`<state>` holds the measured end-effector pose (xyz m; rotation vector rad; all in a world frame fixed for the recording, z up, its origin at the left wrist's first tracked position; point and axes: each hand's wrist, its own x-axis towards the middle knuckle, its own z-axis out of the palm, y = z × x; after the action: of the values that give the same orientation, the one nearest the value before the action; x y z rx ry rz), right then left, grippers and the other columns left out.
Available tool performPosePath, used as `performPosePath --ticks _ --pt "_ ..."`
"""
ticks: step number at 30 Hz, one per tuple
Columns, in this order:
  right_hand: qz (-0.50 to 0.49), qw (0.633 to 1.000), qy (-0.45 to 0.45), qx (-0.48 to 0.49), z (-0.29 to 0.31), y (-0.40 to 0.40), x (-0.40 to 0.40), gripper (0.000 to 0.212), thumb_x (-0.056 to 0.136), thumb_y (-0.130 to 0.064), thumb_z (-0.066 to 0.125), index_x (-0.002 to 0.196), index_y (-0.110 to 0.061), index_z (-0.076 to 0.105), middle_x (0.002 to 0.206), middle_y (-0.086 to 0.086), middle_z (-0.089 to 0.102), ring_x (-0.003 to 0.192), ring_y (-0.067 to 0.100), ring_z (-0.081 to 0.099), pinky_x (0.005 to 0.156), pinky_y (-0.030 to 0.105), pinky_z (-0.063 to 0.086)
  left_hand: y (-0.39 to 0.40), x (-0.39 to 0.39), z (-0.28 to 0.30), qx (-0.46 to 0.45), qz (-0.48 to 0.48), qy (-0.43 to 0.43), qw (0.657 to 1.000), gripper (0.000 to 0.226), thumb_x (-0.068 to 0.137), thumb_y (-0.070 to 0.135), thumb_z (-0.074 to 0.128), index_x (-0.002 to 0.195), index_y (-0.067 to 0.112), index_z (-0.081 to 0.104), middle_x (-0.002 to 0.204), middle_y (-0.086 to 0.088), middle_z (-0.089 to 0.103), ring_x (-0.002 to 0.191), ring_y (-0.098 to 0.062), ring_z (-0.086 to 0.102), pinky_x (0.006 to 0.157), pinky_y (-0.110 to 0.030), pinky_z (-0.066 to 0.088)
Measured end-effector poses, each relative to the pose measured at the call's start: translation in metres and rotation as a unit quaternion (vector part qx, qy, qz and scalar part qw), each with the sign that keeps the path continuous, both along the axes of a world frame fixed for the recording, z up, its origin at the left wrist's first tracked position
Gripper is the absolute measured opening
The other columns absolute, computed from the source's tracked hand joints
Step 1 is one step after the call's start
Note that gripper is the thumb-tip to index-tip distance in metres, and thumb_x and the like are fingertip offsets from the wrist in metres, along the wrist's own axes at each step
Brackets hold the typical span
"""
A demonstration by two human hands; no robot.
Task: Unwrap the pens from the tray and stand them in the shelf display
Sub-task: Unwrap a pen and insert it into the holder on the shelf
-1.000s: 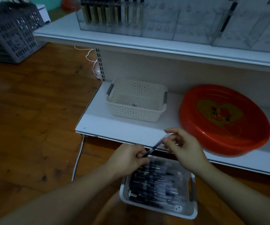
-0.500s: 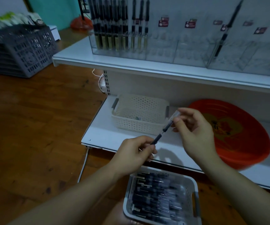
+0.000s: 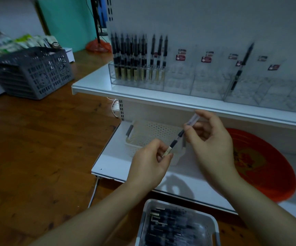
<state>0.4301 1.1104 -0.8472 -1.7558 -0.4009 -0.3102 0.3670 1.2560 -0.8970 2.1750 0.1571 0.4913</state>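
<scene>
Both hands are sitting higher against the shelving than they were a second ago, and more of the pen (image 3: 176, 139) is poking out of its clear wrapper (image 3: 193, 120) now. It's hanging tilted in the air between the 2 hands, over the lower shelf (image 3: 111, 157). Left hand (image 3: 149, 164) is pinching the pale bottom end of the pen with curled fingers, right hand (image 3: 211, 139) is pinching the wrapper at the top end, other fingers loosely curled. Straight below, the white tray (image 3: 213, 226) is sitting on the wooden floor (image 3: 37, 148), packed with more wrapped dark pens, kinda blurry though. Behind the hands a white perforated basket (image 3: 154, 132) is resting on the lower shelf, with a big red round platter (image 3: 268, 171) beside it on the right. Up on the upper shelf (image 3: 94, 86), the clear display (image 3: 179, 82) is holding a row of pens (image 3: 136, 57) standing at its left end, plus 1 pen (image 3: 241, 68) leaning alone further right. Off to the left a grey crate (image 3: 35, 73) is sitting on the floor.
</scene>
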Motion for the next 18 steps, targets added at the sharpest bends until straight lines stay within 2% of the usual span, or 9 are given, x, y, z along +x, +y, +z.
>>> performPosePath --ticks 3,8,11,14,16,18 --pt "0.004 1.000 -0.007 -0.012 0.015 0.005 0.003 0.043 0.091 -0.019 0.073 0.127 -0.036 0.057 0.087 -0.006 0.073 0.082 0.006 0.070 0.082 0.039 0.059 0.002 0.005 0.014 0.010 0.012 -0.022 1.000 0.016 0.091 0.030 0.071 0.088 0.030 0.056 0.075 0.012 0.059 0.074 -0.008 0.058 0.066 -0.029 0.051" --pt "0.024 0.998 -0.063 0.005 0.049 0.011 0.014 0.044 0.093 -0.019 0.073 0.128 -0.037 0.054 0.087 -0.003 0.071 0.089 0.014 0.072 0.084 0.045 0.059 0.010 0.014 0.038 0.002 0.014 -0.085 0.996 0.027 0.086 0.031 0.077 0.087 0.042 0.052 0.073 0.011 0.060 0.072 -0.008 0.059 0.064 -0.023 0.050" --pt "0.026 0.993 -0.111 0.026 0.077 0.017 0.022 0.043 0.093 -0.020 0.072 0.128 -0.037 0.052 0.087 -0.002 0.072 0.089 0.014 0.072 0.084 0.045 0.060 0.018 0.020 0.055 -0.001 0.017 -0.134 0.991 0.027 0.085 0.033 0.077 0.098 0.041 0.055 0.085 0.014 0.064 0.080 -0.008 0.061 0.066 -0.017 0.048" --pt "0.031 0.986 -0.160 0.045 0.107 0.026 0.034 0.043 0.096 -0.019 0.069 0.130 -0.033 0.048 0.090 0.000 0.072 0.090 0.015 0.073 0.084 0.042 0.061 0.031 0.027 0.079 0.040 0.037 -0.189 0.980 0.023 0.090 0.037 0.071 0.108 0.033 0.057 0.096 0.018 0.060 0.090 -0.002 0.058 0.072 -0.009 0.042" --pt "0.023 0.980 -0.192 0.052 0.126 0.034 0.043 0.042 0.096 -0.021 0.068 0.132 -0.030 0.047 0.091 0.001 0.072 0.090 0.015 0.073 0.083 0.041 0.061 0.041 0.035 0.095 0.068 0.061 -0.210 0.973 0.024 0.095 0.040 0.062 0.115 0.026 0.060 0.103 0.015 0.058 0.098 -0.001 0.056 0.081 -0.012 0.043" --pt "0.014 0.975 -0.216 0.058 0.145 0.044 0.051 0.040 0.097 -0.021 0.067 0.132 -0.028 0.048 0.091 0.000 0.072 0.088 0.012 0.072 0.082 0.038 0.061 0.051 0.046 0.110 0.108 0.091 -0.217 0.966 0.033 0.096 0.039 0.056 0.122 0.019 0.061 0.113 0.009 0.058 0.109 -0.008 0.053 0.090 -0.022 0.045"
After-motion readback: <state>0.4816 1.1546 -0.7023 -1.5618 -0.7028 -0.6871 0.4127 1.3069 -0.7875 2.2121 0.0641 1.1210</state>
